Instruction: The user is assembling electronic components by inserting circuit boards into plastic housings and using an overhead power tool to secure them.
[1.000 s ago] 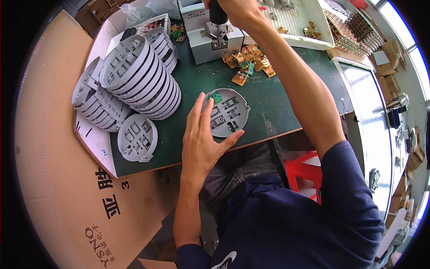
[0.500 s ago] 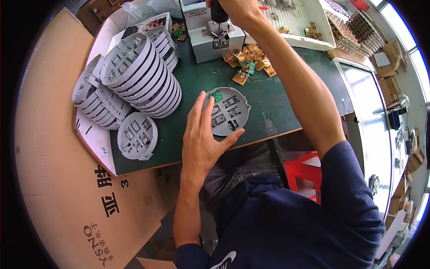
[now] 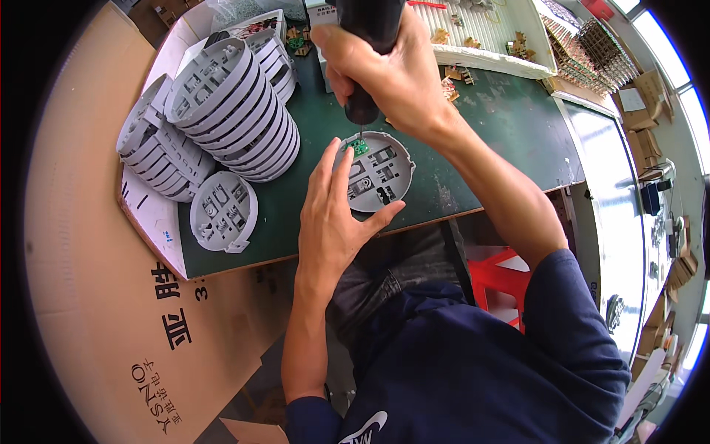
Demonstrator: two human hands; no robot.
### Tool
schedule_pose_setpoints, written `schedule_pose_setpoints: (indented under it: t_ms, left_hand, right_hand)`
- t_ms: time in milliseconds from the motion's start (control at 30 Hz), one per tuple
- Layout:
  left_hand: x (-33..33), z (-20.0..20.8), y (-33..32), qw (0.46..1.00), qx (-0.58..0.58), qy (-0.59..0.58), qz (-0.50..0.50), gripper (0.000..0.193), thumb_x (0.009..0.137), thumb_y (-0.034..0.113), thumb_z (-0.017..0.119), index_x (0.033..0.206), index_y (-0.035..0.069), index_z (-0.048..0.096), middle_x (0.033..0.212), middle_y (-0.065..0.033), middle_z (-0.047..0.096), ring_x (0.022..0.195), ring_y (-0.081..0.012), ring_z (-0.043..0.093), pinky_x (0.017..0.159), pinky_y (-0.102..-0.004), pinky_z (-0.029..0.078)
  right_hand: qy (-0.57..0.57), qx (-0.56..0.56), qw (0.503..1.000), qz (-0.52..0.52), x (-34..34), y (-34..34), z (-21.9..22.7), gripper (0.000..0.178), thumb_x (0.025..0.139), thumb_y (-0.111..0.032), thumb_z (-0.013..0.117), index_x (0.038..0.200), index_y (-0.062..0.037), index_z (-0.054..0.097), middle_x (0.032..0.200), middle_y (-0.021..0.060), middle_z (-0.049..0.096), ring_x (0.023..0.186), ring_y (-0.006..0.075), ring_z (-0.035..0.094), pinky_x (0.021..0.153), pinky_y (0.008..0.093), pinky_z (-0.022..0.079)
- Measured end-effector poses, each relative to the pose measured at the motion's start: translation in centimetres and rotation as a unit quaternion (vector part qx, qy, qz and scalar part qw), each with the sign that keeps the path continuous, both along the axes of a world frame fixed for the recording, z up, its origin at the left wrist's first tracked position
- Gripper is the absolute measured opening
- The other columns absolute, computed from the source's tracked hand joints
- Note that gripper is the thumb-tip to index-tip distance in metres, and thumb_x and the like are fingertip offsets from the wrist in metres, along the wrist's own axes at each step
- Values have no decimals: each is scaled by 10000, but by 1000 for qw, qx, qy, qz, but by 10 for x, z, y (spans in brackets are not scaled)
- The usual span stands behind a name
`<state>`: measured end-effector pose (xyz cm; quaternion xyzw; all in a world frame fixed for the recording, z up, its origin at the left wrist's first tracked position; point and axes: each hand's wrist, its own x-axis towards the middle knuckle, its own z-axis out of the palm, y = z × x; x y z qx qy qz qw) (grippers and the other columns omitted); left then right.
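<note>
A round grey plastic housing (image 3: 400, 175) lies on the green tabletop with its moulded inside facing up. My left hand (image 3: 330, 214) steadies it, fingers along its left rim and thumb at its lower right edge. Near the housing's upper left rim sits a small green circuit board (image 3: 359, 147). My right hand (image 3: 405, 85) is wrapped round a black electric screwdriver (image 3: 373, 28), held upright. Its thin bit points down at the circuit board's upper edge; whether the tip touches a screw cannot be made out.
Tall stacks of grey housings (image 3: 255, 126) stand at the left, with a single housing (image 3: 224, 213) in front. Behind my right hand are a partly hidden screw feeder (image 3: 319, 37) and loose circuit boards (image 3: 449, 89). A white foam tray (image 3: 488, 57) sits at the back right.
My right hand has brought the screwdriver from the screw feeder down towards me, over the circuit board in the housing. The left hand keeps its place on the housing.
</note>
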<state>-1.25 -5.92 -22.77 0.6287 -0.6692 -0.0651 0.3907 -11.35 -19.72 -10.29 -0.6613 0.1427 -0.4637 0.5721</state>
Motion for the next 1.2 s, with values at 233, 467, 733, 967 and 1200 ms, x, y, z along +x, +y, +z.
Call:
schedule_pose_setpoints:
  t_ms: [233, 467, 733, 967, 1200]
  left_hand:
    - [-1, 1, 0, 1000, 3, 6, -1, 890, 780, 471, 876, 1421, -38, 526, 1525, -207, 481, 1354, -381, 525, 1090, -463, 480]
    - [0, -1, 0, 1000, -1, -19, -7, 920, 802, 519, 843, 1418, -72, 501, 1519, -238, 459, 1348, -389, 514, 1084, -464, 485]
    - [0, -2, -2, 1000, 1, -22, -7, 923, 798, 515, 846, 1419, -71, 495, 1516, -238, 460, 1350, -391, 511, 1084, -463, 485]
    - [-1, -2, -1, 1000, -9, -30, 1, 927, 800, 515, 843, 1420, -78, 490, 1518, -239, 457, 1349, -389, 514, 1082, -460, 488]
    - [0, 1, 4, 1000, 1, -18, 9, 969, 811, 530, 827, 1468, -71, 446, 1528, -239, 449, 1366, -400, 489, 1124, -477, 442]
  right_hand:
    - [-14, 7, 1000, -1, 3, 5, -4, 340, 937, -171, 733, 1172, 2, 557, 700, 12, 590, 522, 82, 547, 466, 257, 431]
    - [10, 14, 1000, 24, 2, 1, -11, 352, 916, -206, 759, 1130, -3, 566, 711, 15, 597, 544, 86, 556, 486, 264, 443]
    - [31, -85, 995, -35, 12, -8, -25, 300, 895, -218, 783, 999, -20, 583, 722, 15, 611, 586, 76, 563, 516, 259, 448]
    - [59, -11, 998, 36, 6, -5, -12, 307, 925, -219, 780, 1026, -17, 572, 754, 18, 628, 575, 76, 573, 504, 251, 454]
    - [35, -3, 999, 28, 11, -8, -5, 357, 955, -263, 783, 1086, -17, 560, 761, 27, 628, 616, 96, 613, 548, 254, 490]
